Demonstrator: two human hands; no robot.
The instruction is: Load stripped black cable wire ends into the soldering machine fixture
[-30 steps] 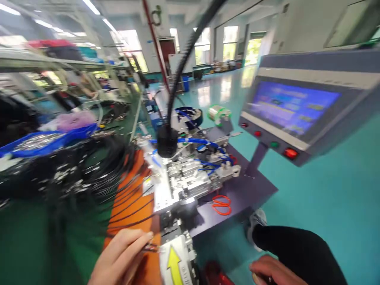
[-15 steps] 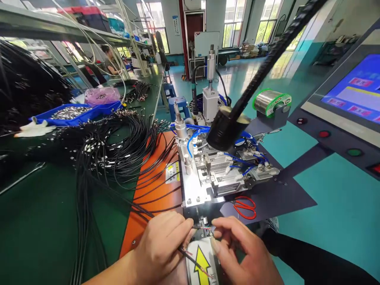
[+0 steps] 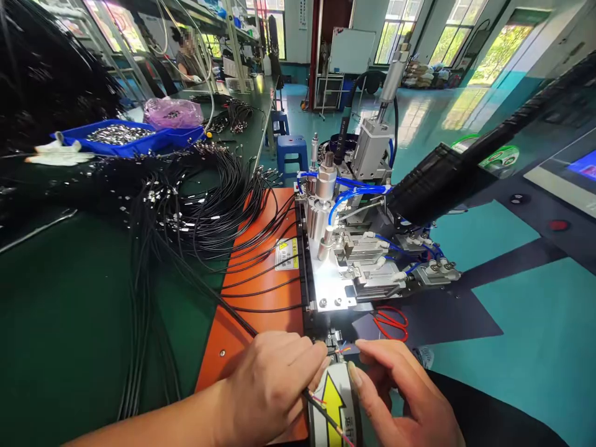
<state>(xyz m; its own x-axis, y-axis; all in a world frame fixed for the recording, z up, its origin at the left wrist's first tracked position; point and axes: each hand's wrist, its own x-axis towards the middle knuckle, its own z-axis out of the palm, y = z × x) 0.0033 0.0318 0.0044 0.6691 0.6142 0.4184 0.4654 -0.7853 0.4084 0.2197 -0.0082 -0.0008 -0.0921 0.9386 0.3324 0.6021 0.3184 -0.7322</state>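
My left hand (image 3: 274, 379) is closed around a thin black cable (image 3: 195, 279), pinching its end at a small clamp (image 3: 333, 340) at the front of a metal machine (image 3: 354, 261). Short coloured wire tips (image 3: 343, 350) stick out of the cable end between my two hands. My right hand (image 3: 400, 391) is beside the left, its thumb and forefinger pinched at those wire tips. A second cable end (image 3: 321, 410) trails under my left hand over a white label with a yellow arrow (image 3: 338, 403).
A large pile of black cables (image 3: 186, 205) covers the green bench (image 3: 69, 298) and the orange plate (image 3: 261, 285). Red scissors (image 3: 391, 323) lie right of the machine. A blue tray (image 3: 121, 139) and pink bag (image 3: 172, 112) sit at the back left. A screen panel (image 3: 559, 186) stands right.
My right hand came up from my lap to the cable end beside the left hand. The view swung left and down toward the clamp.
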